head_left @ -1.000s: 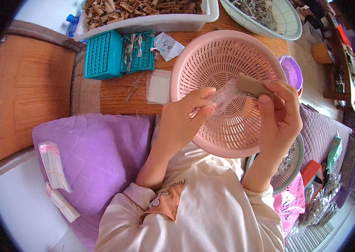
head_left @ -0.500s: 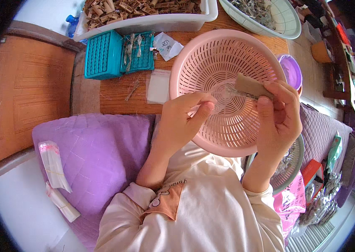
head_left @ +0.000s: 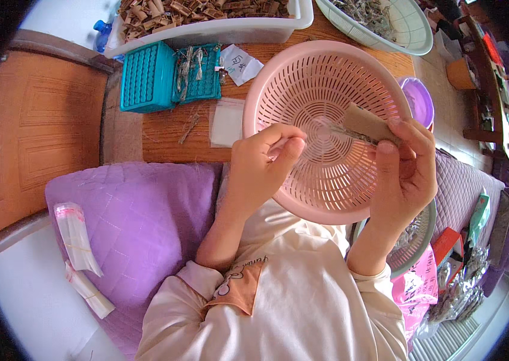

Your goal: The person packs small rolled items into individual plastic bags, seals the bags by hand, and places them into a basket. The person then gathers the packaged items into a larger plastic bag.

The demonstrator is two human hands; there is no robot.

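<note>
My right hand (head_left: 403,171) pinches a flat, brown rectangular piece (head_left: 370,124) between thumb and fingers, over the right side of a pink plastic colander (head_left: 326,213). A thin bundle of greyish strands (head_left: 350,133) runs along the lower edge of that piece and points toward my left hand. Over the colander's left rim, my left hand (head_left: 266,162) is closed in a pinch, thumb against forefinger. Whatever lies between those fingertips is too fine to make out. The colander's slotted inside shows beneath both hands.
Behind stand a white bin (head_left: 218,33) of brown curved pieces, teal racks (head_left: 149,78) with small strand bundles, and a pale green basket (head_left: 381,39). Clear plastic sleeves (head_left: 227,123) lie left of the colander. A purple cushion (head_left: 140,222) is at left, a purple bowl (head_left: 418,102) at right.
My right hand has shifted slightly right with the brown piece. My left hand has drawn a little left, so the gap between the hands is wider.
</note>
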